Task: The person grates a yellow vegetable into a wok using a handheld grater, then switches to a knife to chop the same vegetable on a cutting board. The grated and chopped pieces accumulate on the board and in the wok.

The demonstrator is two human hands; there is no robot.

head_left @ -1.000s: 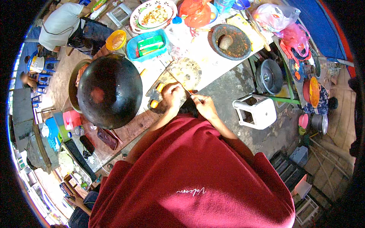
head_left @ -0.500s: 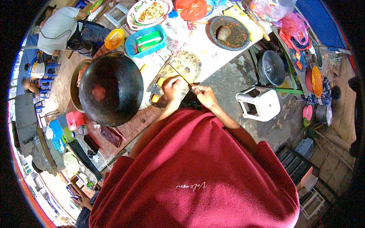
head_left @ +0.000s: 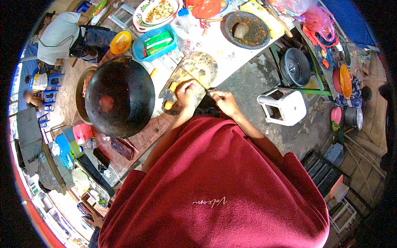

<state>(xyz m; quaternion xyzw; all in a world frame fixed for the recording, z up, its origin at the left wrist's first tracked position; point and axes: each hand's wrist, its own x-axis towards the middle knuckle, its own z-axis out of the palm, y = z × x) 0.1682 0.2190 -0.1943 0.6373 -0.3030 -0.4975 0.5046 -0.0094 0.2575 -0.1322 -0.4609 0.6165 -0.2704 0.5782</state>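
Observation:
My right hand (head_left: 224, 102) grips the handle of a knife (head_left: 196, 80), whose thin blade slants up and left over a worn, stained cutting board (head_left: 206, 66). Close beside the blade, my left hand (head_left: 186, 94) rests on the board with its fingers curled together. What they press on is mostly hidden. Two orange chunks that look like carrot lie left of that hand: one carrot chunk (head_left: 173, 86) near the fingers, another carrot chunk (head_left: 168, 105) by the wrist. A further orange piece (head_left: 154, 72) lies at the wok's edge.
A large black wok (head_left: 120, 97) stands upside down at left. Behind the board are a blue basket (head_left: 138, 53) with green packets, a plastic jug (head_left: 184, 31) and a stone mortar (head_left: 258, 37) with its pestle. A white stool (head_left: 289, 108) stands right. A person (head_left: 60, 37) sits far left.
The view has shifted slightly. My left hand's fingers have moved a little along the knife blade; both hands stay at the board, the right still on the knife.

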